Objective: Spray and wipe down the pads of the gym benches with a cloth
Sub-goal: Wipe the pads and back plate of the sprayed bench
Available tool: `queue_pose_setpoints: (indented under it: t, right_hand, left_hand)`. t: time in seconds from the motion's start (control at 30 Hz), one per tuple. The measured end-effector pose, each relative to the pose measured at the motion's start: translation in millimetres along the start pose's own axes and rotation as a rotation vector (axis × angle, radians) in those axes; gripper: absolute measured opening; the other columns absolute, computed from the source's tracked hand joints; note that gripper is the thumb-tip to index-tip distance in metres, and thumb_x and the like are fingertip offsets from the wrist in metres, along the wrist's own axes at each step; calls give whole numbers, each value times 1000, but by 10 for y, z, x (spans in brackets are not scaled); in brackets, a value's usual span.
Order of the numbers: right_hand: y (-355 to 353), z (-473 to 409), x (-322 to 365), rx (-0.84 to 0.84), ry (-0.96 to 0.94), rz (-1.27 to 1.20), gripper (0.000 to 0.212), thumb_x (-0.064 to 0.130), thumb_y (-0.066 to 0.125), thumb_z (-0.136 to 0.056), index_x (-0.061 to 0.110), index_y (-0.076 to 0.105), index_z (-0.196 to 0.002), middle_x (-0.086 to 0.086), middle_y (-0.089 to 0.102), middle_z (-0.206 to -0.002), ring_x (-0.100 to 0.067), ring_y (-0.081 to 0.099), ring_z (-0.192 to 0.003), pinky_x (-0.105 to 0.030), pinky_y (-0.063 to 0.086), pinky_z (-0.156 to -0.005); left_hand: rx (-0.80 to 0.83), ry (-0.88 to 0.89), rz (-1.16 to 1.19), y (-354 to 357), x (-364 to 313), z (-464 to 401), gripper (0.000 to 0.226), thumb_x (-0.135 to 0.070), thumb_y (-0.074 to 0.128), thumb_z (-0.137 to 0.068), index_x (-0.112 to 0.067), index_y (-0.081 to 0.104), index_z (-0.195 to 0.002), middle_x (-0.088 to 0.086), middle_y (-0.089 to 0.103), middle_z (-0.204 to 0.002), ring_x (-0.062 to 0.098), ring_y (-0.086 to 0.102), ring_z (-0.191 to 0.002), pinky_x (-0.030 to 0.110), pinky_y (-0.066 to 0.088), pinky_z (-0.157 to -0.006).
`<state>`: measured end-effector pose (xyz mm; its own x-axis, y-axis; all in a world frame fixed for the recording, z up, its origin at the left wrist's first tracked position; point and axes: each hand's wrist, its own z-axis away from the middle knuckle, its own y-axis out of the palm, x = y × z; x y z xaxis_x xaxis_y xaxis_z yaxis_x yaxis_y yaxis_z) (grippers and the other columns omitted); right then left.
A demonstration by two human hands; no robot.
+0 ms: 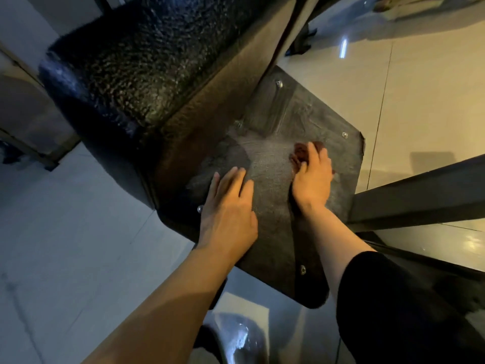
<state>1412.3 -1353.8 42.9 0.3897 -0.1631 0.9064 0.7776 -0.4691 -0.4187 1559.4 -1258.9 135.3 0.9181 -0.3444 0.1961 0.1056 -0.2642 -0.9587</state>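
Item: bench pad (pixel 301 122), dark, bolted board face, centre of frame; textured black cushion (pixel 126 74) upper left.
Item: my left hand (pixel 228 214), lower centre, fingers straight, flat on the pad.
Item: my right hand (pixel 312 177), centre right, grip curled round a reddish-brown cloth (pixel 300 151) pressed to the pad.
Item: pale tiled floor (pixel 433 88) around.

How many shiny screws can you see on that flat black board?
5, maybe more under the hands: one at the top, one beside the pad's edge, one by the right corner, one beside the left hand, one at the bottom.
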Motion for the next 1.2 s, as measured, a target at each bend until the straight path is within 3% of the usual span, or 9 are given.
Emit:
queue_pose_setpoints:
  t: [0.07,0.17,0.3,0.53,0.7,0.77,1.03,1.1,1.2]
  right_hand:
    - [71,-105,179,-42,99,74,48,15,41,-100,19,37,-148,-13,26,-157,-35,24,-142,-54,18,-116]
    - [269,-97,672,41,-355,6,48,16,45,-96,17,44,-145,-19,31,-154,-40,28,-140,-58,22,-114]
    - [378,-148,863,229,-707,-81,48,20,40,-97,19,46,-144,-16,30,-156,-37,24,-145,-55,19,-118]
    - [247,-369,489,22,-194,-31,47,19,39,-102,22,38,-149,-10,23,-160,-32,17,-147,-55,11,-119]
    - [266,-292,647,176,-587,-53,48,17,44,-100,25,40,-147,-11,24,-159,-33,16,-147,-49,8,-119]
    - [218,-441,483,174,-563,-34,48,18,42,-101,26,38,-148,-10,24,-160,-32,17,-148,-51,9,-119]
    - [24,-676,-142,-105,194,82,47,19,35,-104,21,33,-150,-11,21,-159,-34,21,-144,-53,16,-118]
    - [134,-684,175,-97,64,97,47,19,37,-102,20,35,-149,-13,24,-158,-35,24,-142,-53,18,-116]
    - [328,-663,653,28,-417,3,50,17,47,-97,18,42,-146,-17,30,-155,-37,27,-141,-54,21,-115]
  left_hand:
    - [-39,-32,29,51,71,-69,66,-16,65,-88,-2,38,-147,18,22,-158,30,12,-149,36,-8,-118]
    - [-72,-74,97,113,167,-192,65,-1,80,-69,11,54,-128,32,45,-140,48,39,-134,48,11,-114]
    - [-98,-15,21,82,259,-334,57,-17,75,-71,0,61,-123,21,56,-132,32,45,-130,43,20,-116]
    - [-68,-28,12,63,160,-449,60,-19,70,-79,-5,54,-135,15,47,-145,27,37,-139,40,11,-117]
    - [-53,-9,45,68,42,-530,63,-17,68,-78,-6,50,-138,13,46,-145,24,34,-140,37,7,-120]
    - [-18,11,34,65,-41,-583,65,-24,63,-86,-9,40,-146,10,34,-154,21,22,-146,35,-2,-120]
    - [22,28,100,141,-51,-662,68,-32,55,-94,-14,25,-152,2,16,-161,14,4,-149,33,-10,-121]
    - [28,21,106,156,-31,-690,69,-32,55,-94,-14,23,-153,2,15,-162,14,3,-149,32,-10,-120]
    - [-35,24,113,154,-31,-777,62,-25,63,-86,-10,44,-143,9,36,-153,20,23,-145,33,-1,-122]
